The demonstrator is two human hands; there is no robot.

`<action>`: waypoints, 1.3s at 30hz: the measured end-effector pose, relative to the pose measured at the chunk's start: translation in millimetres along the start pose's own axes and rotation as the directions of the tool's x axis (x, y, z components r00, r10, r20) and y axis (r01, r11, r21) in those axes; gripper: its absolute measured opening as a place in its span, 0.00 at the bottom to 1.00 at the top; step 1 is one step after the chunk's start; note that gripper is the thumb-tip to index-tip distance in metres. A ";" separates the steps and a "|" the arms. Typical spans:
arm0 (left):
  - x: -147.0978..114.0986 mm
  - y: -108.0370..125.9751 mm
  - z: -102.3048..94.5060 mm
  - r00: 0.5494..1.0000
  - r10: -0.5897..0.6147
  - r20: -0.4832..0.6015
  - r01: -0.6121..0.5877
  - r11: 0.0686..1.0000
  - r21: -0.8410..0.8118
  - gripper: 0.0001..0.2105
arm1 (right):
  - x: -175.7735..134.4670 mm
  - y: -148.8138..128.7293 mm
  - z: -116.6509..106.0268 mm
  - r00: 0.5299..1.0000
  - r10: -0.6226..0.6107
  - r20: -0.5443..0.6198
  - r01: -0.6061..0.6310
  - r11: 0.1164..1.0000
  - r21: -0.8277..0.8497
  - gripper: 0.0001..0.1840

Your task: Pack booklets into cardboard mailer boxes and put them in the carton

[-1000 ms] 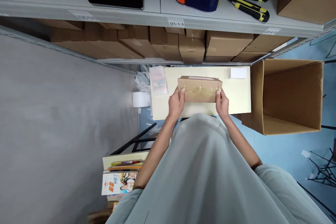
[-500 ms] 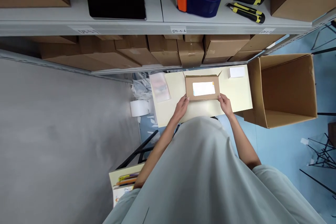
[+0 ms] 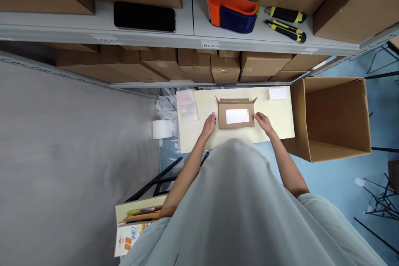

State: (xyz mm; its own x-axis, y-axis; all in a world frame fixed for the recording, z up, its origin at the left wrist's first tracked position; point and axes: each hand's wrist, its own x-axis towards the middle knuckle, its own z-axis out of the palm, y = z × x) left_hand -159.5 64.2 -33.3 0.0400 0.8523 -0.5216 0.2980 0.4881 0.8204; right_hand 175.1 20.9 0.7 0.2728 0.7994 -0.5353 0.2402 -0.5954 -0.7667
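Matt brown cardboard on a smooth, pale counter (image 3: 202, 135)
The flapped box (image 3: 236, 106) is dull cardboard with a smooth white paper label (image 3: 237, 116); the large carton (image 3: 336, 116) has the same papery walls. The shelf edge (image 3: 174, 40) looks like grey painted metal, and the phone (image 3: 145, 16) is black and glossy – sleek beside the hard orange and blue plastic of the tape dispenser (image 3: 233, 13) and the black-and-yellow plastic of the cutters (image 3: 288, 15). The packet (image 3: 187, 106) looks like thin translucent film – the garment (image 3: 237, 199) is matt, softly creased cloth
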 end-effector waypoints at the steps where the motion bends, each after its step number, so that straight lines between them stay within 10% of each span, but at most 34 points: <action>1: 4.4 8.5 0.5 1.000 -0.025 -0.012 0.025 0.999 -0.021 0.37 | 7.0 -7.2 -1.7 1.000 0.001 0.023 -0.001 1.000 0.003 0.40; 7: 3.4 58.5 7.2 0.993 -0.120 0.016 0.121 0.988 -0.094 0.36 | 29.4 -38.8 -6.7 0.978 0.001 0.207 -0.027 0.992 0.122 0.38; 14: -40.9 83.3 13.3 0.995 -0.013 -0.097 -0.008 0.978 -0.206 0.34 | 10.6 -48.6 -23.8 0.986 -0.129 0.108 0.103 0.970 0.222 0.45; 31: -70.8 27.1 29.3 0.936 -0.208 -0.283 0.154 0.967 -0.203 0.26 | -16.3 0.8 -52.3 0.987 -0.073 0.146 0.057 0.992 0.109 0.44; 39: -75.8 38.6 13.3 0.853 0.213 -0.476 -0.046 0.940 0.338 0.24 | -27.7 -5.2 -65.5 0.898 -0.439 -0.045 0.371 0.806 -0.461 0.27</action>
State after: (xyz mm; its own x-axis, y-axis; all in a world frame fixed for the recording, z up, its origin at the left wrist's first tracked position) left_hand -138.4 15.9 34.8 -0.3567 0.9207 -0.1585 0.6009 0.3560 0.7157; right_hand 227.4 -3.4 42.8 0.1812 0.9750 -0.1283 0.7240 -0.2205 -0.6536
